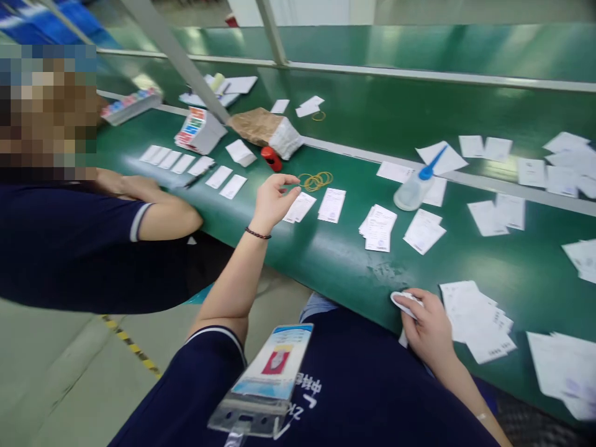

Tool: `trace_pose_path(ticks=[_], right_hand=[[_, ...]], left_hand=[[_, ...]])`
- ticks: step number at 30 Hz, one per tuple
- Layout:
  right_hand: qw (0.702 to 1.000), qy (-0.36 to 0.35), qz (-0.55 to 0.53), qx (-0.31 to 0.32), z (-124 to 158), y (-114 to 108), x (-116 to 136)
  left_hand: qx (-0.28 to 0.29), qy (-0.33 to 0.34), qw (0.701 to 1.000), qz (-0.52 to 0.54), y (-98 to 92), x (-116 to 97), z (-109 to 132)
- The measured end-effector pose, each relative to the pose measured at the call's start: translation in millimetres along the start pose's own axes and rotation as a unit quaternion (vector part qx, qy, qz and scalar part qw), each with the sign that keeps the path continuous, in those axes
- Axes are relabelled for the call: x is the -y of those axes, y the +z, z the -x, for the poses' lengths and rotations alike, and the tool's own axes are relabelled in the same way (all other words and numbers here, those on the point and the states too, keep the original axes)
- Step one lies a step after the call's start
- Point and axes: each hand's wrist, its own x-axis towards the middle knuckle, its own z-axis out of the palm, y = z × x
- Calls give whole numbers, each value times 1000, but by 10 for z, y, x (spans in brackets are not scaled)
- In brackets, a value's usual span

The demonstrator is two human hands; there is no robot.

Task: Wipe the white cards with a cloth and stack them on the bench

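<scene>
My left hand (275, 200) is over the green bench, thumb and forefinger curved with a small gap between their tips. Those tips are at the near side of a loose pile of yellow rubber bands (317, 181). Just below the hand lie printed white slips (300, 208), with another small stack (332, 205) to their right. My right hand (431, 326) is closed around a bundle of white slips (404, 302) at the bench's front edge; its palm hides part of the bundle.
Stacks of slips (477, 320) spread across the right side. A clear bottle with a blue nozzle (410, 191) stands at the back, a red cylinder (271, 159) and brown paper bag (257, 129) further left. Another person's arm (170, 214) rests on the bench at left. A metal post (172, 56) slants down.
</scene>
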Motion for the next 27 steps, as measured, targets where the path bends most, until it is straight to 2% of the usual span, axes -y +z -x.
trace_pose_path(ticks=[3, 7, 10, 13, 17, 21, 24, 27], right_hand=[[1000, 7, -11, -3, -17, -5, 26], [999, 8, -29, -20, -16, -7, 36], [999, 11, -39, -23, 0, -17, 45], [998, 16, -47, -29, 11, -28, 51], [998, 18, -54, -24, 16, -30, 40], [998, 14, -58, -24, 19, -21, 28], [997, 11, -60, -40, 15, -20, 32], [997, 6, -63, -45, 4, -26, 39]], left_hand=[[127, 110, 986, 5, 307, -428, 155], [309, 257, 916, -5, 820, -988, 319], [390, 305, 868, -34, 1199, -1263, 341], [451, 329, 828, -60, 1511, -1404, 273], [495, 344, 792, -94, 1794, -1484, 134], [514, 337, 778, -132, 1922, -1530, 69], [505, 337, 780, -149, 1937, -1559, 96], [469, 337, 805, -136, 1893, -1582, 161]])
